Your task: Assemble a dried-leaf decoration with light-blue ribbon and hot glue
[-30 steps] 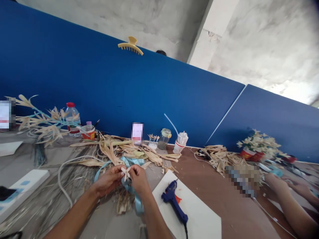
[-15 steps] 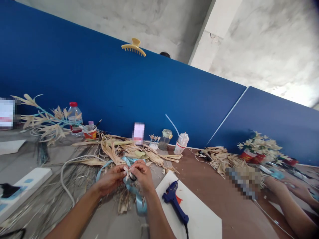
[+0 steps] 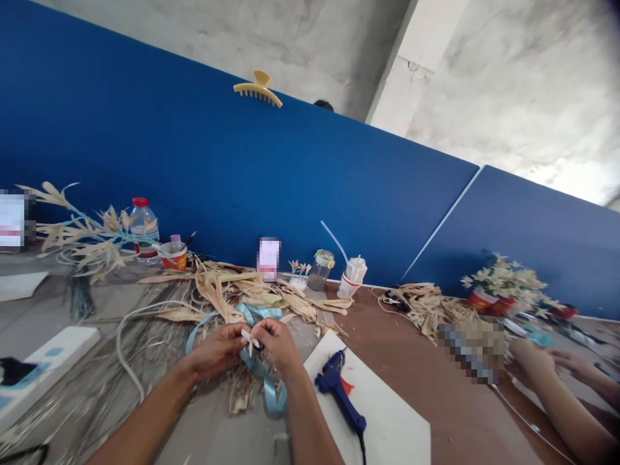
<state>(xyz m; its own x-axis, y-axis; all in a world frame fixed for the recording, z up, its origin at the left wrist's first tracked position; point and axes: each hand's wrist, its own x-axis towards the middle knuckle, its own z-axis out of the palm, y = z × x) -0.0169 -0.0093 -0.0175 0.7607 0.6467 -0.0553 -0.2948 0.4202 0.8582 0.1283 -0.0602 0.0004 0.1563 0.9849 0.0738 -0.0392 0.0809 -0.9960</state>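
A power strip (image 3: 53,367) lies on the bench (image 3: 431,381) at left. The left hand (image 3: 216,349), its forearm slanting in from the near side, pinches a small pale flower (image 3: 248,338); the right hand (image 3: 277,343), fingers bent, grips it too, near the husks (image 3: 213,288) along the bench's far edge. Blue ribbon (image 3: 275,394) lies underneath. A glue gun (image 3: 341,392) rests on a white board (image 3: 392,423), open brown bench past the board's right edge

You can read no lettering, brand or number here: the label (image 3: 148,245) on the clear plastic bottle with a red cap (image 3: 144,230) and the printed red-and-white cup (image 3: 175,261) are too small, the upright rectangular pale screen (image 3: 268,259) pixelated.
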